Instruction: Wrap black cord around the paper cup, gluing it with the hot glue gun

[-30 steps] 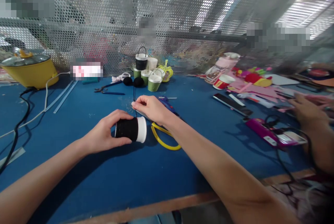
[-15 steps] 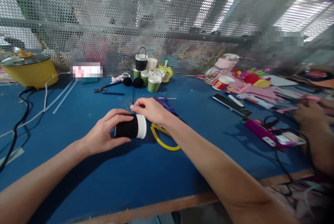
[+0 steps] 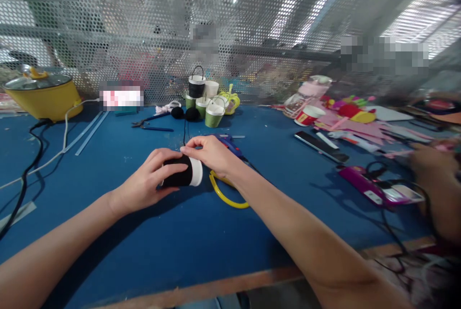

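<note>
My left hand (image 3: 153,177) is wrapped round a white paper cup (image 3: 196,172) lying on its side above the table, its open or base end facing right. Black yarn (image 3: 182,174) covers most of the cup's wall, leaving a white band at the right end. At the top of the cup my right hand (image 3: 205,150) pinches the yarn strand, which runs back to a black ball of yarn (image 3: 192,114). A second dark ball (image 3: 177,112) lies beside it. Just behind my right hand is a blue glue gun (image 3: 230,145), partly hidden.
Small wrapped cups (image 3: 214,116) are grouped at the back. Pliers (image 3: 151,125) lie left of them, a yellow pot (image 3: 45,97) further left. A yellow ring (image 3: 225,196) sits under my right wrist. Rightward are a phone (image 3: 320,146), a purple power strip (image 3: 363,184) and another person's hand (image 3: 432,160).
The cup has turned and tilted slightly in my left hand, whose fingers have shifted over the yarn. My right hand stays pinched at the cup's top. The view has shifted slightly.
</note>
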`<state>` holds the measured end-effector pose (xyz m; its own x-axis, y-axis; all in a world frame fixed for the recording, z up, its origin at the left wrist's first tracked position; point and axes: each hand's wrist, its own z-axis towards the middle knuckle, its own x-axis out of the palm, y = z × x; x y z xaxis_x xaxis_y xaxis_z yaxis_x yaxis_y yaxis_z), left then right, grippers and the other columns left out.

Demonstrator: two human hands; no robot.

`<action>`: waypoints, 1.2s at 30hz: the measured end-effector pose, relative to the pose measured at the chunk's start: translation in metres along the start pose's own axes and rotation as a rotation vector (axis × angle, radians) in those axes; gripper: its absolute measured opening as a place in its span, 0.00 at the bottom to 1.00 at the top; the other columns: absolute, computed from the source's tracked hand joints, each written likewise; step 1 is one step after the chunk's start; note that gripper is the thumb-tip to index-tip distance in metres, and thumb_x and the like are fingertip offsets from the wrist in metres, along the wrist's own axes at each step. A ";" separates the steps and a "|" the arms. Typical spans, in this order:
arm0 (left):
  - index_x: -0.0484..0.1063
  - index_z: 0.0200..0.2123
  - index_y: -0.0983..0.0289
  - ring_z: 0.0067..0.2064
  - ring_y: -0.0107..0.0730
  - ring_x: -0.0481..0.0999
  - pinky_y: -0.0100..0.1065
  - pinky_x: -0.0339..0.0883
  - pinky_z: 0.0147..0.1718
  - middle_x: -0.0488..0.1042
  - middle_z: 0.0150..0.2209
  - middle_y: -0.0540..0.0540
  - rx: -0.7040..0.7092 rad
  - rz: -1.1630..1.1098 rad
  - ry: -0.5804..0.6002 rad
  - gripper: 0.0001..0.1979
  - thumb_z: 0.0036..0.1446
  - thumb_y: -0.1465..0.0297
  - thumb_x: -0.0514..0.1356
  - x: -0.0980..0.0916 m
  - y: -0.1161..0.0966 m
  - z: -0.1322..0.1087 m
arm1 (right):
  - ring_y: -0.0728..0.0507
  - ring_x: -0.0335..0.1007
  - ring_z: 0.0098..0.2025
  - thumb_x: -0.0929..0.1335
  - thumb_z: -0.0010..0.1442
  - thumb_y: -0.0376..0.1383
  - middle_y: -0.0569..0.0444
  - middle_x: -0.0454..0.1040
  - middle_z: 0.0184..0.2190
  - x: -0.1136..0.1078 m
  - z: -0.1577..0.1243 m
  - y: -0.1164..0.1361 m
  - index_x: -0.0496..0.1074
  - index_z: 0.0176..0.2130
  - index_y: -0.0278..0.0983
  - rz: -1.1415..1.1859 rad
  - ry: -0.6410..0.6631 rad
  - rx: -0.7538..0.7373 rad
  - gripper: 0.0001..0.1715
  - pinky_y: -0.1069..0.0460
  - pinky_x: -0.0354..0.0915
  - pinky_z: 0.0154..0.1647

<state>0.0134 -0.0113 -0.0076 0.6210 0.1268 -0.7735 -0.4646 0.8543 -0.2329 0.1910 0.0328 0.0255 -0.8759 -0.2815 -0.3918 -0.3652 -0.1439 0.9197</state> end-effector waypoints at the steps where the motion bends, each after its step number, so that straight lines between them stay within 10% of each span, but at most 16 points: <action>1: 0.57 0.50 0.59 0.52 0.44 0.62 0.49 0.60 0.49 0.61 0.50 0.62 -0.028 -0.002 -0.002 0.21 0.53 0.72 0.58 0.001 0.001 -0.001 | 0.52 0.56 0.22 0.70 0.42 0.44 0.59 0.64 0.19 0.001 0.001 -0.002 0.67 0.23 0.34 0.028 -0.022 -0.010 0.15 0.55 0.55 0.23; 12: 0.58 0.47 0.65 0.38 0.37 0.72 0.39 0.69 0.35 0.69 0.40 0.58 -0.645 -0.477 0.009 0.24 0.50 0.59 0.59 0.008 0.007 -0.001 | 0.49 0.64 0.28 0.67 0.50 0.38 0.54 0.69 0.26 0.014 -0.003 -0.009 0.69 0.24 0.35 -0.180 -0.204 -0.245 0.09 0.54 0.60 0.30; 36: 0.57 0.50 0.61 0.48 0.39 0.65 0.42 0.61 0.47 0.64 0.46 0.58 -0.239 -0.264 0.010 0.24 0.50 0.67 0.61 0.002 -0.002 0.001 | 0.53 0.58 0.22 0.69 0.46 0.38 0.59 0.65 0.19 0.000 -0.001 -0.001 0.68 0.23 0.33 -0.014 -0.004 -0.118 0.09 0.56 0.55 0.23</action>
<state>0.0161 -0.0126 -0.0078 0.7339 -0.0889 -0.6734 -0.4240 0.7145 -0.5565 0.1914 0.0322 0.0239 -0.8724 -0.2753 -0.4039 -0.3377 -0.2581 0.9052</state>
